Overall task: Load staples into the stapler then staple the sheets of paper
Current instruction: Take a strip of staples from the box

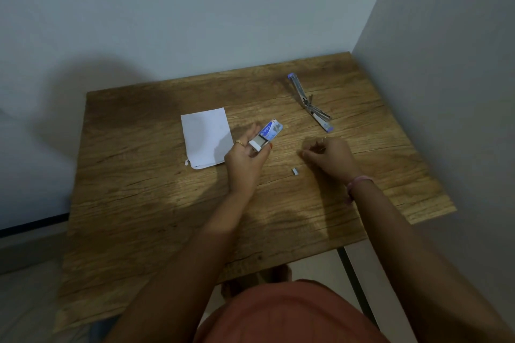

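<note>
- A wooden table with a strong grain fills a corner, pale grey walls behind it and to its right.
- The stapler lies swung wide open near the far right edge, well apart from both hands.
- The sheets of paper lie flat near the middle, just left of the left hand.
- The left hand holds a small staple box, its tray slid partly out.
- The right hand hovers with fingers curled and pinched narrow — whether it holds staples, I cannot tell.
- A short strip of staples rests on the wood between the hands, nearer the right one.
</note>
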`<state>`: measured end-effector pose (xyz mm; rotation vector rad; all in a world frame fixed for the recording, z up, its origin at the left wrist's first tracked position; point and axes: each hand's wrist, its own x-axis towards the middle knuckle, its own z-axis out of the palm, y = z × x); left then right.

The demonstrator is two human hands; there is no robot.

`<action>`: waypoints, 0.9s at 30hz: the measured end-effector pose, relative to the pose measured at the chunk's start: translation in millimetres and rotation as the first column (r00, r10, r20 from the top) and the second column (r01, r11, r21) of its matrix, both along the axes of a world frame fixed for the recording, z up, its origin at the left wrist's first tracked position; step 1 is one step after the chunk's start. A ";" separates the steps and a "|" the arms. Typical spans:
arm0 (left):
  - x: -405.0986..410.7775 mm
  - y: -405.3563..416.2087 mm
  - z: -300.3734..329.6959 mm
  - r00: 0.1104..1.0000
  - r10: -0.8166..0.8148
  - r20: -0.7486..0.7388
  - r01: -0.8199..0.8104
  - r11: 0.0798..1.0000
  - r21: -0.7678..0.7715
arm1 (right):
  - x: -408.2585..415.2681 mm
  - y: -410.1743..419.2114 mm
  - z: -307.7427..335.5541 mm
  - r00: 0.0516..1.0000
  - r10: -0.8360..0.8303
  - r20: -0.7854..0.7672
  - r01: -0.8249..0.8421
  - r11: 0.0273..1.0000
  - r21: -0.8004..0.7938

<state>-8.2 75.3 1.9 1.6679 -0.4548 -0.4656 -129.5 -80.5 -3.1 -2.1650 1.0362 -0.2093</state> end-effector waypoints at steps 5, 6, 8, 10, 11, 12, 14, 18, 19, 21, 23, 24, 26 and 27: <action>-0.8 0.1 -0.4 1.000 0.005 0.013 -0.005 1.000 0.011 | 8.8 4.4 -3.1 0.998 0.042 -0.045 -0.049 0.986 -0.158; -1.1 0.3 -0.2 1.000 0.002 0.014 -0.002 1.000 0.009 | 9.9 4.7 -3.8 0.997 0.051 -0.059 -0.061 0.980 -0.187; -1.5 0.9 0.3 1.000 -0.003 0.018 0.003 1.000 0.006 | 11.6 5.1 -4.4 0.991 0.078 -0.106 -0.100 0.971 -0.218; -2.0 1.6 0.7 1.000 -0.008 0.019 0.008 1.000 0.003 | 12.7 5.8 -2.4 0.985 0.104 -0.137 -0.133 0.964 -0.230; -2.0 1.9 0.7 1.000 -0.011 0.020 0.011 1.000 0.004 | 12.8 6.6 0.4 0.988 0.109 -0.107 -0.130 0.968 -0.214; -1.9 2.3 0.5 1.000 -0.014 0.020 0.014 1.000 0.006 | 13.3 7.7 4.3 0.993 0.111 -0.043 -0.117 0.976 -0.183; -1.6 3.2 0.4 1.000 -0.026 0.017 0.026 1.000 0.007 | 16.4 12.5 17.4 0.980 0.144 0.136 -0.128 0.984 -0.120; -0.8 5.1 0.6 0.997 -0.072 0.012 0.072 0.997 0.024 | 30.4 27.3 55.4 0.850 0.413 0.325 -0.350 0.906 -0.238; -0.1 5.6 0.9 0.997 -0.083 0.005 0.083 0.996 0.031 | 35.0 29.9 63.1 0.829 0.475 0.297 -0.396 0.872 -0.288; 1.6 6.7 1.1 0.995 -0.101 -0.004 0.101 0.994 0.050 | 43.5 32.1 72.4 0.798 0.570 0.193 -0.482 0.798 -0.362; 3.7 8.3 1.7 0.992 -0.123 -0.007 0.123 0.990 0.062 | 51.0 31.7 75.1 0.772 0.632 0.060 -0.560 0.723 -0.404; 4.6 8.8 2.4 0.991 -0.136 -0.009 0.136 0.989 0.066 | 53.7 31.2 75.3 0.761 0.648 0.023 -0.585 0.701 -0.407; 5.4 9.1 4.0 0.987 -0.158 -0.018 0.159 0.985 0.070 | 56.7 29.4 75.5 0.742 0.670 -0.003 -0.616 0.681 -0.397; 5.7 9.3 4.8 0.986 -0.164 -0.021 0.165 0.984 0.070 | 57.5 29.0 75.9 0.734 0.679 -0.014 -0.629 0.671 -0.392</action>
